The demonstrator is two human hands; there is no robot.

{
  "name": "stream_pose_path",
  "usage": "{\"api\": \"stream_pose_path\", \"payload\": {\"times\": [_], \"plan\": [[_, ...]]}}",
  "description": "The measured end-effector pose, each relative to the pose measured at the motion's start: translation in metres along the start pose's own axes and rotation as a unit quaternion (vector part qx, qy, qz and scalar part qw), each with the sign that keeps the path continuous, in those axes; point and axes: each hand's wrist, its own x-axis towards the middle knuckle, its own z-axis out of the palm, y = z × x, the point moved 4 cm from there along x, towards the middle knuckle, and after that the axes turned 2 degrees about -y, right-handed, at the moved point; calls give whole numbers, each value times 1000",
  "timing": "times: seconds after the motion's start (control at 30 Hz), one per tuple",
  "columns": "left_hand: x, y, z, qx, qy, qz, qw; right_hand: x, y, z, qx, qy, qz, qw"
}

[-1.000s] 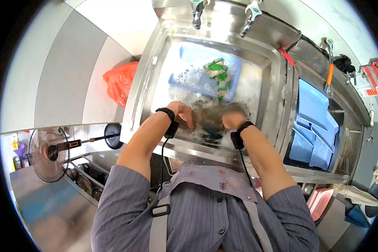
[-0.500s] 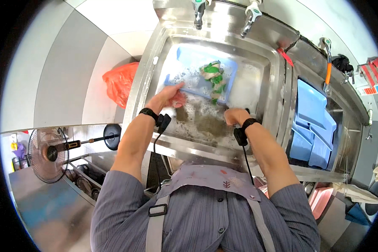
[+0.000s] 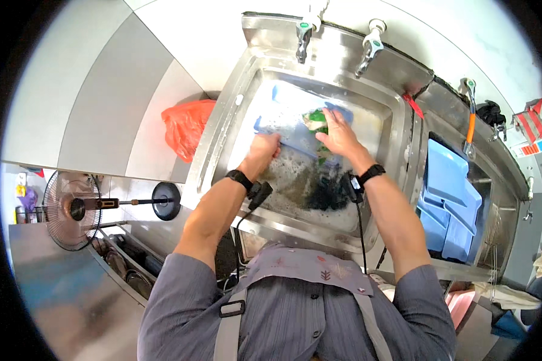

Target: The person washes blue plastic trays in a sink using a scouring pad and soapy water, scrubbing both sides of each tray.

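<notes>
A light blue plastic tray [image 3: 298,145] lies in the soapy water of the metal sink [image 3: 397,129]. My left hand [image 3: 262,151] is closed at the tray's near left corner, its fingertips partly hidden. On the tray's right part rests a wet green and whitish cloth [image 3: 317,118]. My right hand [image 3: 339,136] lies over it, fingers stretched out and pressing down; the palm hides much of the cloth. Closer to me, a dark patch [image 3: 328,191] shows through the suds, and I cannot make out what it is.
Two taps [image 3: 303,43] rise behind the sink. In the right-hand basin stand several blue trays [image 3: 447,192], below an orange-sleeved tap [image 3: 470,123]. A red plastic bag [image 3: 186,129] sits left of the sink. Further left is a fan [image 3: 72,209].
My right hand has risen from the near water onto the cloth, its fingers now spread. My left hand has closed at the tray's corner. A dark patch has appeared in the near water.
</notes>
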Motion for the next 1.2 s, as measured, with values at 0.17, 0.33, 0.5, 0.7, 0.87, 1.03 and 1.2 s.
{"api": "stream_pose_path", "payload": {"times": [0.17, 0.33, 0.5, 0.7, 0.87, 1.03, 1.2], "plan": [[-28, 8, 5, 21, 66, 9, 998, 7, -20, 45, -9, -71, 55, 996], [-27, -10, -5, -38, 47, 18, 998, 0, -41, 59, 58, -72, -73, 993], [-23, -9, -11, -186, 28, 95, 978, -18, 1, 43, -26, -73, -49, 996], [-20, 27, -36, 19, 123, 149, 981, -17, 43, -6, -122, -9, 123, 985], [-28, 43, -33, 355, 290, 314, 832, -27, 71, -2, 3, -62, 302, 951], [-7, 59, -41, 500, 159, 226, 821, -31, 72, 2, -3, -61, 333, 941], [27, 47, -63, 470, 226, 186, 833, -21, 72, 9, -9, -69, 363, 929]]}}
